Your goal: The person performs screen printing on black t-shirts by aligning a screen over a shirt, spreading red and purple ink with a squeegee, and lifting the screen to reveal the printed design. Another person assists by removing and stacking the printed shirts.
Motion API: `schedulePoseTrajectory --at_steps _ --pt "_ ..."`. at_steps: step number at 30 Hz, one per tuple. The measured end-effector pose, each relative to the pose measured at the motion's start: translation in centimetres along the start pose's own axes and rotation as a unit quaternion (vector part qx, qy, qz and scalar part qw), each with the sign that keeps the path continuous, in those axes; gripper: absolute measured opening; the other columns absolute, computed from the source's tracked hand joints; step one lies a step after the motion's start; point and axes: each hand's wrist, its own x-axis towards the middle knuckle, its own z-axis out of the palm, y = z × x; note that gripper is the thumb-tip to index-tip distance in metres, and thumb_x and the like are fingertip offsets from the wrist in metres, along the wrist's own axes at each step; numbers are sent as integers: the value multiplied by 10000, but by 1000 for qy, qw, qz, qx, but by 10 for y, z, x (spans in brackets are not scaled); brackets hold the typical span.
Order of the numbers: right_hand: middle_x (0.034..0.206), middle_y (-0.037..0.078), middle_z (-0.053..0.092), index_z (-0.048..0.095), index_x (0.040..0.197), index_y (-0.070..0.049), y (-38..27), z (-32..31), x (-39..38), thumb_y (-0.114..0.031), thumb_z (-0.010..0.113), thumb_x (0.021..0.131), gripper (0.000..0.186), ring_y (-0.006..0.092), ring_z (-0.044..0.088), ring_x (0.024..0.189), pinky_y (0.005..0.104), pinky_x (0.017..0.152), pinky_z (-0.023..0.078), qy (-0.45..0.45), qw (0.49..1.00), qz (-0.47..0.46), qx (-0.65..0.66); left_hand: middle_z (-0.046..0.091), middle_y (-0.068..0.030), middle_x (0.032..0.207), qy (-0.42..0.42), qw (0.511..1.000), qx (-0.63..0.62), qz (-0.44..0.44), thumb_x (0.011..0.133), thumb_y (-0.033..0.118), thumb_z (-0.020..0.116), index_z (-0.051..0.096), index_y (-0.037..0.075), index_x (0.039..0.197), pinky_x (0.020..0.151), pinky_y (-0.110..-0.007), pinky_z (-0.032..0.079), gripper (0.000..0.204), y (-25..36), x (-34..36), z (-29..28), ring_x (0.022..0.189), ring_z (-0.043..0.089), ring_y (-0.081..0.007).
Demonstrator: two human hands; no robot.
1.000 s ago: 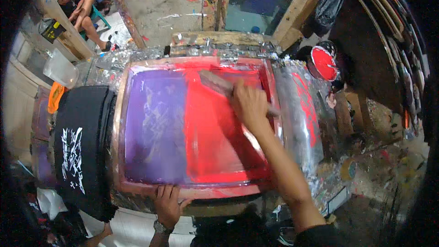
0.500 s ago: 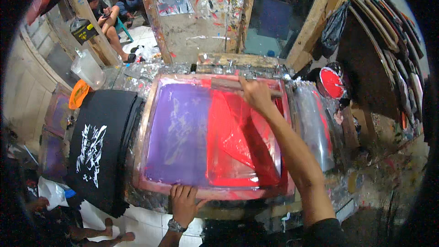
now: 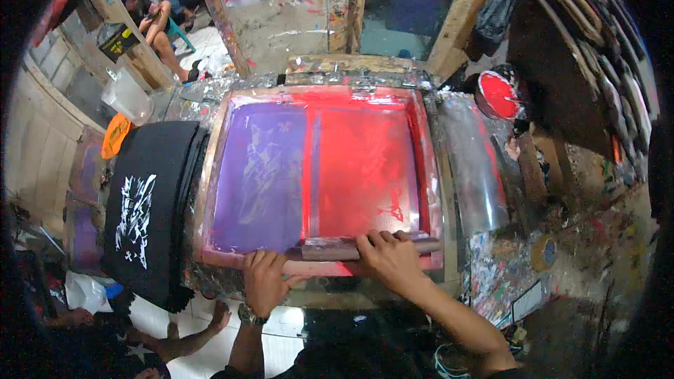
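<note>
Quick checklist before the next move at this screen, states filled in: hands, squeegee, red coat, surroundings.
1. Right hand closed on the squeegee: ok, fingers curled over the bar.
2. Left hand on the screen frame: ok, at its near edge, left of the squeegee.
3. Squeegee at the near end of the red half: ok, lying crosswise there.
4. Red coat even: not ok, thicker red along the middle strip and the right inner wall.
5. Red in the tub: ok, red shows inside; depth not visible.
6. Black fabric stack clear of the frame: cannot tell, its edge lies close by on the left.
</note>
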Motion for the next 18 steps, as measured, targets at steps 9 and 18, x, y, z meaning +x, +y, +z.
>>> schedulePoseTrajectory --at_steps 9,18 --pt "827 71 572 616 909 -94 -26 -98 19 -636 768 759 583 268 559 793 475 807 381 276 955 85 -72 635 -83 852 59 989 48 123 737 532 807 670 68 872 806 -425 438 503 2 70 -129 824 624 -276" --pt "852 179 676 713 1094 -28 54 -256 185 -609 758 784 660 401 676 839 540 744 525 281 941 -26 -189 611 -123 1166 -112 977 -60 169 896 238 711 667 67 1018 1057 -469 439 215 35 54 17 1137 593 -306"
